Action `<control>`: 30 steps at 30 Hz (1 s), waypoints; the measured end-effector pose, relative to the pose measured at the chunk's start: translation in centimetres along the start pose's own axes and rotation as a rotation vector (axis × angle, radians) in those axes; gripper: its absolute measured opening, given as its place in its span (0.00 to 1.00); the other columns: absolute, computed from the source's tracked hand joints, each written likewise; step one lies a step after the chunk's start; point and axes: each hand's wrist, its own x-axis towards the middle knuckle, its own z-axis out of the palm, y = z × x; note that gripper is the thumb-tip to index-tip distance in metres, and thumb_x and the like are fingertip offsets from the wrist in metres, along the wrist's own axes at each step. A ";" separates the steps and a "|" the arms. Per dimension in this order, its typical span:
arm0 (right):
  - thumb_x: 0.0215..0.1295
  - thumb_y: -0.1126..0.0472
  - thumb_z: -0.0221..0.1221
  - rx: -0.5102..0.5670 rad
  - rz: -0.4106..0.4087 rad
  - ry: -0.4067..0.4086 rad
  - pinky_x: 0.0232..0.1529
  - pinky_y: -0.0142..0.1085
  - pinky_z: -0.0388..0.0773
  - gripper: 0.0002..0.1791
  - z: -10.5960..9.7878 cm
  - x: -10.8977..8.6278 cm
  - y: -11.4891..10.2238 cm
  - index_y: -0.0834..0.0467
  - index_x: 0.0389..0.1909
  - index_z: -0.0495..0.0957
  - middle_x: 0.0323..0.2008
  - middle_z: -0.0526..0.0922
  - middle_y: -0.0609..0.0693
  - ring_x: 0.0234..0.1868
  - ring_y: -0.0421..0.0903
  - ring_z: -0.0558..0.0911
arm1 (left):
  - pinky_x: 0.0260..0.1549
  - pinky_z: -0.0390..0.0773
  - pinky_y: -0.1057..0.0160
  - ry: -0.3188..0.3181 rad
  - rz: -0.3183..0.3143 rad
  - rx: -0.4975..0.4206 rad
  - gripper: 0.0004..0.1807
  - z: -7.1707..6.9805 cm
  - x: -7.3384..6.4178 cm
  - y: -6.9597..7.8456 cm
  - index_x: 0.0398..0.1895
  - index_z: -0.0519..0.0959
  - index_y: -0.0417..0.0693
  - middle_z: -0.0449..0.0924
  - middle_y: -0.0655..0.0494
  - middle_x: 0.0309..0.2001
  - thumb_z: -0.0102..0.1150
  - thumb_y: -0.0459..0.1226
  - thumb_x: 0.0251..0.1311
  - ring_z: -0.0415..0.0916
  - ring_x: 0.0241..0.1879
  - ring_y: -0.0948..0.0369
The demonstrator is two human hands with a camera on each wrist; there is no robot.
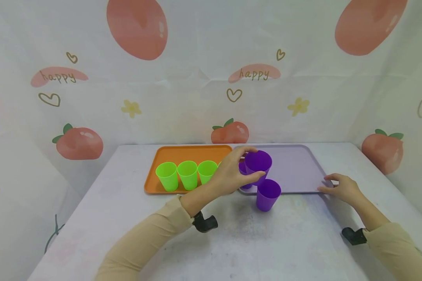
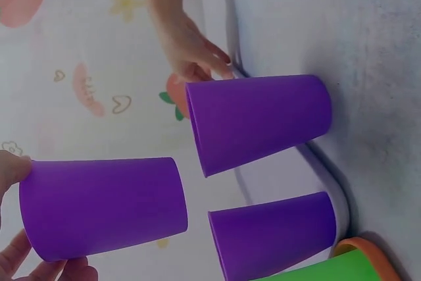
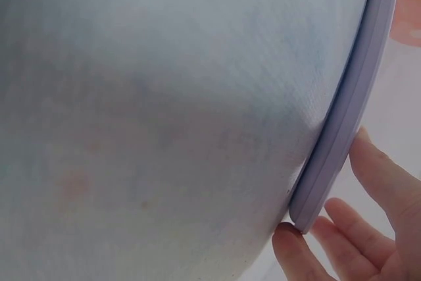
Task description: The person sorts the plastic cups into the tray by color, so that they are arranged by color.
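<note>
My left hand [image 1: 228, 173] grips a purple cup [image 1: 259, 160] near its rim, thumb on one side and fingers on the other, raised over the front left of the lavender tray [image 1: 292, 168]. A second purple cup [image 1: 267, 199] stands upright on the table, just in front of the tray's near edge. Partly hidden behind the raised cup, a third purple cup [image 2: 276, 235] stands at the tray's near left corner. At the tray's near right corner, my right hand [image 1: 342, 189] holds the rim [image 3: 342, 123] between thumb and fingers.
Left of the lavender tray lies an orange tray [image 1: 151, 173], with several green cups [image 1: 167, 177] in a row along its front; my left hand and forearm hide part of that row. A printed cloth [image 1: 183, 97] hangs behind the white table [image 1: 232, 249].
</note>
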 end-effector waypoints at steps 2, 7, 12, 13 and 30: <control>0.54 0.49 0.64 -0.002 0.000 0.002 0.43 0.54 0.78 0.38 0.0 0.0 0.0 0.75 0.54 0.66 0.56 0.63 0.79 0.51 0.74 0.71 | 0.54 0.77 0.66 0.000 -0.013 0.010 0.29 0.1 0.2 0.1 0.57 0.69 0.46 0.75 0.54 0.55 0.67 0.41 0.51 0.74 0.52 0.59; 0.55 0.49 0.64 -0.004 0.006 -0.002 0.44 0.56 0.77 0.38 0.0 0.0 -0.1 0.75 0.54 0.66 0.57 0.63 0.79 0.52 0.74 0.70 | 0.54 0.77 0.68 0.012 -0.021 0.012 0.29 0.3 0.9 0.3 0.57 0.70 0.48 0.74 0.55 0.55 0.67 0.42 0.51 0.73 0.53 0.59; 0.55 0.49 0.64 0.000 0.011 -0.006 0.45 0.56 0.77 0.38 0.0 0.0 -0.2 0.75 0.54 0.66 0.57 0.62 0.80 0.52 0.74 0.70 | 0.52 0.77 0.70 0.025 0.022 0.017 0.29 0.7 1.8 0.3 0.56 0.70 0.46 0.75 0.54 0.55 0.67 0.40 0.50 0.73 0.52 0.58; 0.55 0.49 0.64 0.001 0.011 -0.006 0.44 0.56 0.77 0.38 0.0 0.0 -0.2 0.76 0.54 0.66 0.57 0.62 0.80 0.52 0.74 0.70 | 0.52 0.77 0.69 0.025 0.026 0.020 0.29 0.8 1.9 0.3 0.56 0.70 0.46 0.75 0.54 0.54 0.67 0.40 0.50 0.74 0.52 0.58; 0.56 0.47 0.63 -0.002 0.025 -0.018 0.45 0.57 0.76 0.38 -0.1 0.1 -0.1 0.75 0.54 0.66 0.57 0.62 0.80 0.52 0.74 0.69 | 0.52 0.75 0.71 -0.086 0.003 0.157 0.28 2.6 4.5 -1.1 0.55 0.71 0.47 0.75 0.54 0.55 0.67 0.44 0.52 0.72 0.52 0.59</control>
